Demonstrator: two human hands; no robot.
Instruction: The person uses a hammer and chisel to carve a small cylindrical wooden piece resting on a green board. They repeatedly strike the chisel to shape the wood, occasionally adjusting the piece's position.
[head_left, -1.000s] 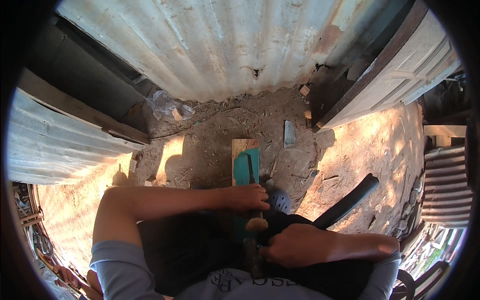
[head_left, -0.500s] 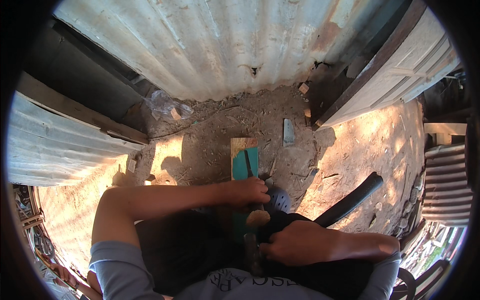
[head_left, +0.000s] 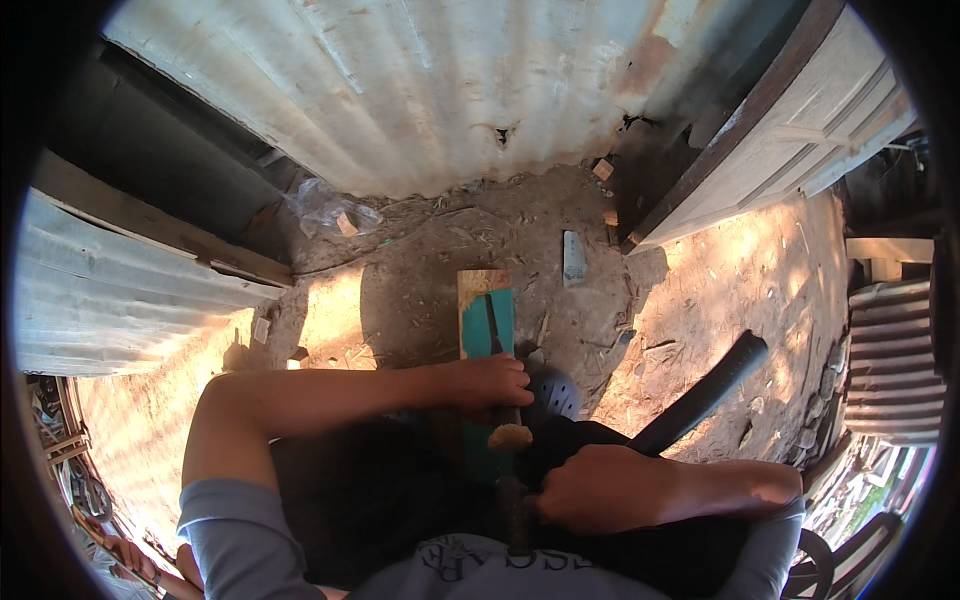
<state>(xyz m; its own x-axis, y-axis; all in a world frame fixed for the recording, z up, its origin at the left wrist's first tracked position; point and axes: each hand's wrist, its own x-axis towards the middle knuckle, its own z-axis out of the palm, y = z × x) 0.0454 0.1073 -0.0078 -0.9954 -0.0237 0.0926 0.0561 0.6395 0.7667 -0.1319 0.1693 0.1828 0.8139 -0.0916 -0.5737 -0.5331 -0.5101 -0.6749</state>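
Observation:
My left hand is closed around a chisel, its dark narrow blade pointing away from me. The blade tip lies over a wooden board, painted green with bare wood at its far end and left edge. A pale, worn butt end of the chisel handle sticks out on the near side of the fist. My right hand grips a hammer by its thick black handle, which juts out to the far right. The dark hammer head, blurred, hangs in front of my shirt, apart from the chisel butt.
A grey perforated shoe sits just right of the board. A grey block lies on the dirt floor beyond. Corrugated metal sheet closes off the far side, and a pale panelled door leans in at right. Another person's hand shows at lower left.
The hammer head has shifted slightly toward me, widening its gap from the chisel butt. My left hand and the chisel keep nearly the same place on the board.

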